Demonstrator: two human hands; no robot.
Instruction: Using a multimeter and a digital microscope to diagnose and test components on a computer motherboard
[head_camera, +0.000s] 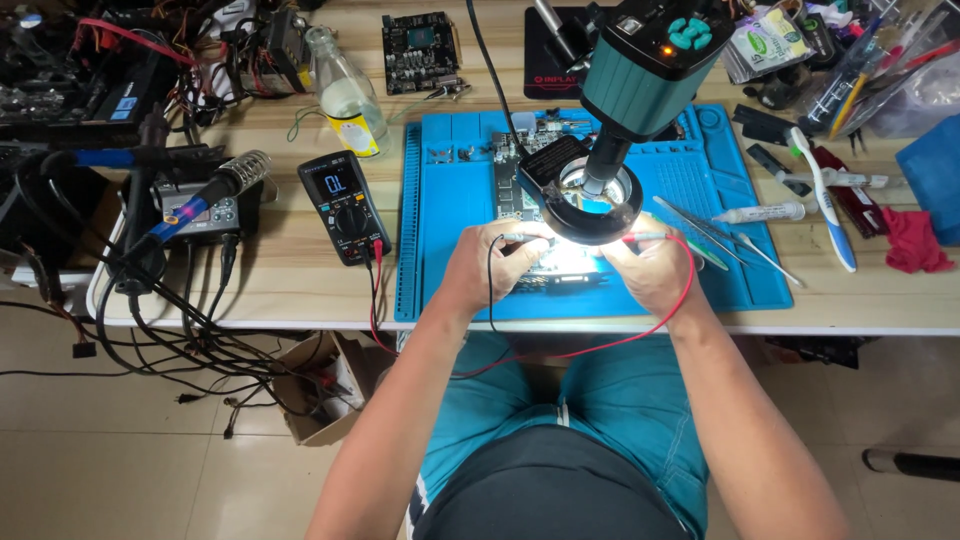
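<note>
Left hand (487, 262) grip closed on black probe (522, 240) (right hand (648, 268) likewise)

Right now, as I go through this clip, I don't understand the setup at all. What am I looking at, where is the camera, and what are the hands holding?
There is one picture, taken from a camera on the person's head, looking down at a wooden workbench. No robot: these are two bare hands. A blue work mat lies on the bench, and a green microscope with a lit ring light hangs over a circuit board. The left hand holds a probe on a black lead, the right hand one on a red lead. Both leads run to the black multimeter on the left. Nearby lie a soldering iron, a glass bottle, tweezers, a syringe and a toothbrush.
</note>
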